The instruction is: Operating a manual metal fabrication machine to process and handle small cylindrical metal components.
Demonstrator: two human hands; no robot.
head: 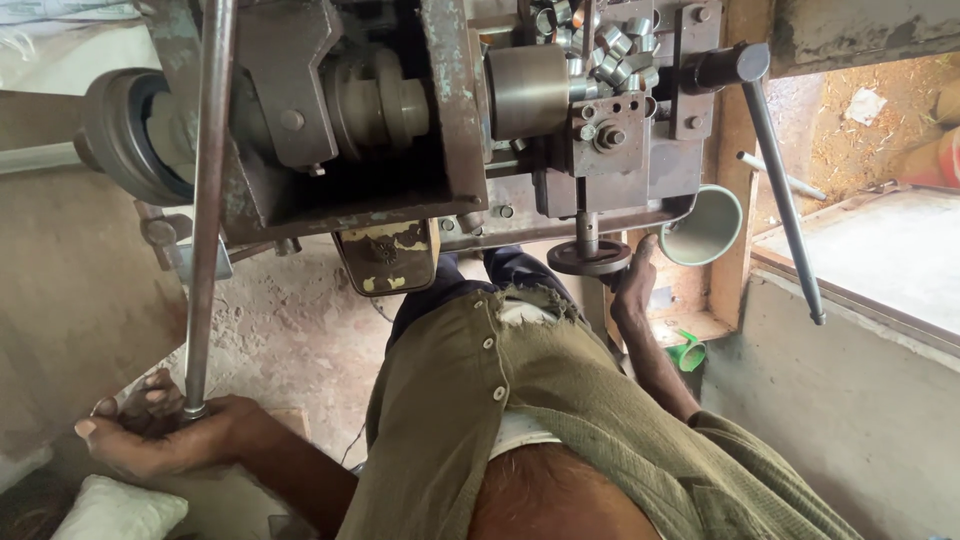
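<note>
Under left hand [160, 430]: long steel rod [205, 200] gripped at its end, axis running away; right hand [635, 285] touching handwheel [590, 258], grip unclear

Head camera, steep downward look, close over chest and machine [400, 120]

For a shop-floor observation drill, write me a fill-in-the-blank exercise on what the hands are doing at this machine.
1. The left hand grips the lower end of a long metal ____.
2. The right hand touches a small round ____ under the machine.
3. The cup beside the right hand is pale ____.
4. The person's buttoned shirt is olive ____.

Missing words: rod; handwheel; green; green
</note>
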